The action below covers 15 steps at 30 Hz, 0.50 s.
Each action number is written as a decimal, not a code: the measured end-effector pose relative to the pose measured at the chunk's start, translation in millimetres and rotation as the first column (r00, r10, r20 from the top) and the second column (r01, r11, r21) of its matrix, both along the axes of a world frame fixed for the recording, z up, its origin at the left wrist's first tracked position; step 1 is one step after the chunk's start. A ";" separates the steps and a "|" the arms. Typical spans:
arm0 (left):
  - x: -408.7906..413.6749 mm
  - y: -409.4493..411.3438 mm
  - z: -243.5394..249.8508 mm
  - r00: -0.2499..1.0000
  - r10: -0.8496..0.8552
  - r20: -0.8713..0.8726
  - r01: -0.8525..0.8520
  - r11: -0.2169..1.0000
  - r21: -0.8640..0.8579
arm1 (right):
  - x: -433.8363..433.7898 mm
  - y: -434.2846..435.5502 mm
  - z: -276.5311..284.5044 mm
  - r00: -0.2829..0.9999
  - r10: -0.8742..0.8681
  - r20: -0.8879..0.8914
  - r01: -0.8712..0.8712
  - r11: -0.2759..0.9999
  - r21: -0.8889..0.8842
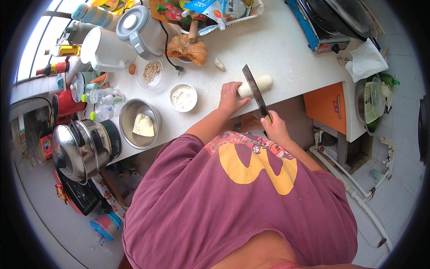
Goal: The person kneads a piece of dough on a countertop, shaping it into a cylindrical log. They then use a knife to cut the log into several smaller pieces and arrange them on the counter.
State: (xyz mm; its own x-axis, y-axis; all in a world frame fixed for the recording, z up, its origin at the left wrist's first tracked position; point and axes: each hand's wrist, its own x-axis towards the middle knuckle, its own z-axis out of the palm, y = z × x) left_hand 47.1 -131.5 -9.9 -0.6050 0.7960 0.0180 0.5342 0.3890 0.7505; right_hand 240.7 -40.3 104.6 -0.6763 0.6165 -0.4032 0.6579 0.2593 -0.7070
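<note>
A log of pale dough (265, 82) lies on the white countertop near its front edge. My right hand (275, 127) grips the handle of a kitchen knife (254, 86), whose long blade stands over the middle of the log; whether it has cut in, I cannot tell. My left hand (231, 98) rests at the log's left end, fingers spread and touching it. A small piece of dough (220, 64) lies behind, up and to the left. Left of my hands are a white bowl of flour (183, 97) and a steel bowl (125, 136) holding a dough lump (143, 125).
A plastic bowl of beans or nuts (152, 72), an egg (132, 69), a cut pumpkin (188, 49) and a lidded jug (142, 32) stand at the back left. Plastic bottles (107, 112) and a steel pot (72, 149) are farther left. A portable gas stove (331, 46) sits back right.
</note>
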 end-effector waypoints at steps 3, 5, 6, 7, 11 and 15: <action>2.1 1.6 -0.4 0.999 0.010 0.036 -0.012 0.999 0.042 | 0.2 0.2 1.5 1.000 -0.005 0.008 0.005 1.000 -0.021; 3.2 2.7 0.4 0.998 0.018 0.054 -0.022 0.997 0.068 | -0.3 0.4 3.7 1.000 0.000 0.016 0.000 1.000 -0.023; 3.3 3.3 0.9 0.998 0.019 0.054 -0.023 0.997 0.079 | -0.3 0.3 4.8 1.000 0.002 0.021 -0.001 1.000 -0.025; 3.4 4.1 1.3 0.998 0.020 0.055 -0.025 0.996 0.090 | 0.0 0.3 5.6 1.000 0.005 0.029 -0.004 1.000 -0.029; 4.8 7.8 3.0 0.996 0.023 0.084 -0.033 0.993 0.110 | -0.2 -0.5 9.9 0.997 0.027 0.076 -0.025 0.999 -0.027; 5.5 12.5 4.4 0.998 0.032 0.059 -0.037 0.995 0.088 | 0.2 -1.4 12.9 0.988 0.094 0.125 -0.099 0.994 0.034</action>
